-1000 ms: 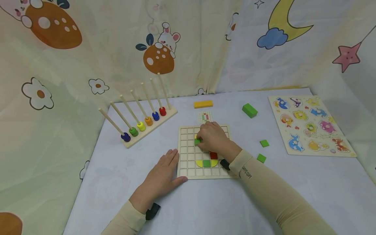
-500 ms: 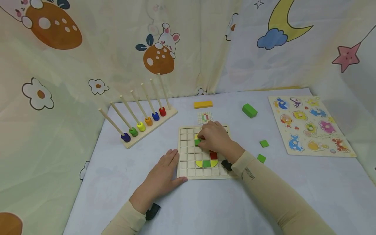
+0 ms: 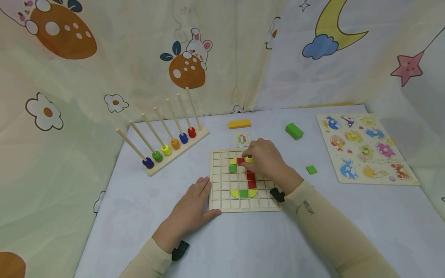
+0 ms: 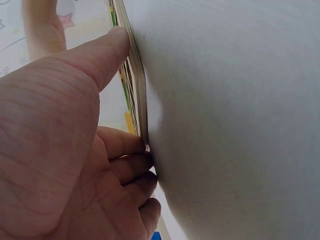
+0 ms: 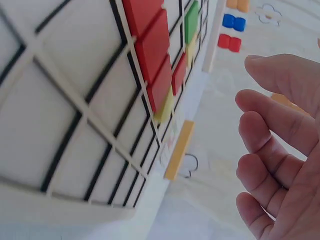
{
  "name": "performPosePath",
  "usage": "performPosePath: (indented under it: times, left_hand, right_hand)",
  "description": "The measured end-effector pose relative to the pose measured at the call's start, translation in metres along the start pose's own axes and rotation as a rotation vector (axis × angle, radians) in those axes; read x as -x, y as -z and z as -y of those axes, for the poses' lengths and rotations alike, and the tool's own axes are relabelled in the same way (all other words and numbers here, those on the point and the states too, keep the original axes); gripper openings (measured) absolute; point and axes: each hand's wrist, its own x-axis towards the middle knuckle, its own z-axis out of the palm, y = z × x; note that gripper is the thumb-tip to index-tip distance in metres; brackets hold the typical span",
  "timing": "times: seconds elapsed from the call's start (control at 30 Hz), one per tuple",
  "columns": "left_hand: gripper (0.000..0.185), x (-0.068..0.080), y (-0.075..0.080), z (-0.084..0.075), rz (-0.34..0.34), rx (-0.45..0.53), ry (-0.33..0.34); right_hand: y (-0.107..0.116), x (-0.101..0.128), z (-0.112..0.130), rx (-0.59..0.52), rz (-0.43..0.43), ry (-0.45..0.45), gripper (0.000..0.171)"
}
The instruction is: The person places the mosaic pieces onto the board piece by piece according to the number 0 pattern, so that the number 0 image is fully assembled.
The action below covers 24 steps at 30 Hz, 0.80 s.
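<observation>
A wooden grid board (image 3: 222, 200) lies on the table with red, green and yellow pieces in its cells. My left hand (image 3: 192, 204) rests flat at its left side, the thumb touching the near left corner. My right hand (image 3: 265, 156) hovers over the board's upper right part, fingers loosely bent. Near its fingertips sits a yellow piece (image 5: 164, 107), at the end of a row of red squares (image 5: 152, 60). In the right wrist view the fingers (image 5: 255, 130) are apart from the pieces and hold nothing. A small pattern card (image 3: 242, 139) lies behind the board.
A peg counting stand (image 3: 180, 152) with coloured beads stands at the left. Behind the card lies a yellow bar (image 3: 239, 124); a green block (image 3: 294, 131) is to its right. One green square (image 3: 311, 169) lies right of the board, near an animal puzzle board (image 3: 368, 150).
My right hand has moved right, uncovering red pieces and a yellow piece on the board. Its sleeve now nearly hides the nearer loose green square. The left hand stays put.
</observation>
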Motion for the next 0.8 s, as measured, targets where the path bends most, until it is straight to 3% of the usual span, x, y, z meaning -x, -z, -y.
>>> performPosePath:
  times: [0.8]
  left_hand:
    - [0.103,0.001,0.001,-0.001,-0.004,0.011,-0.002]
  right_hand:
    - [0.036,0.031,-0.059,0.007,-0.192,-0.09,0.03]
